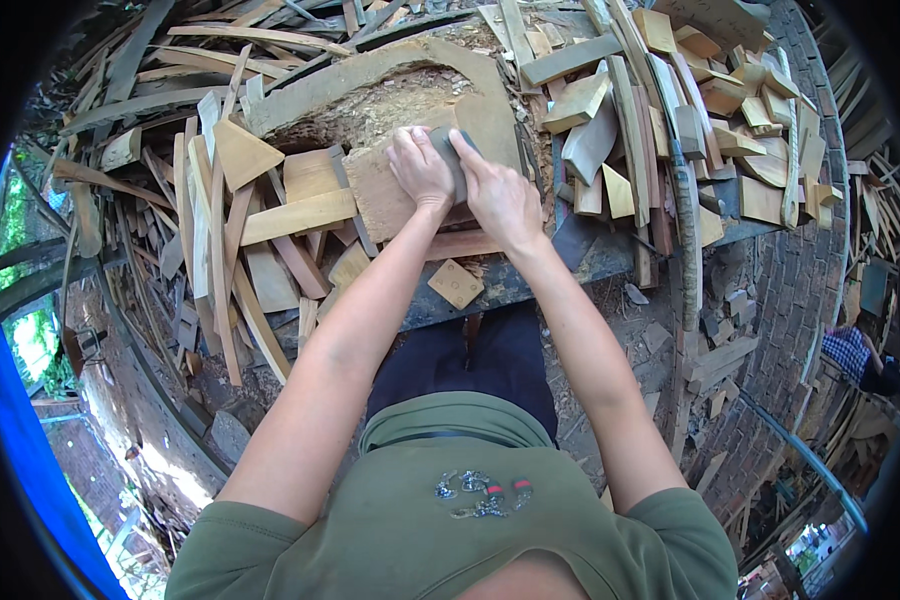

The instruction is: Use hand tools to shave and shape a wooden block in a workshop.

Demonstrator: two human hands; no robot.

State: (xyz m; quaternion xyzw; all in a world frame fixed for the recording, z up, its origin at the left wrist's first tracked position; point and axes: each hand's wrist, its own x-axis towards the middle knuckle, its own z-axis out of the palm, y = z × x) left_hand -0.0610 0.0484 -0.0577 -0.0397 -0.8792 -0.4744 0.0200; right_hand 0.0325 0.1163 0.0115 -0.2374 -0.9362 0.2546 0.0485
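Observation:
My left hand (422, 165) and my right hand (500, 200) meet over a small dark grey block (450, 158). Both are closed around it from either side, and my right index finger lies along its upper end. The block's lower end and underside are hidden, so its kind is unclear. Under my hands is a thick light-brown wooden block (372, 195), partly covered by my left wrist. It sits against a big worn wooden slab (485, 85) with a rough, crumbling hollow. A small square wooden piece (457, 284) with round marks lies closer to me.
Wood strips and offcuts (225, 200) are heaped at left, with more stacked blocks (590, 130) at right. The dark bench edge (590, 245) runs in front of me. Another person in a checked shirt (848, 352) is at far right, beyond a brick surface (770, 310).

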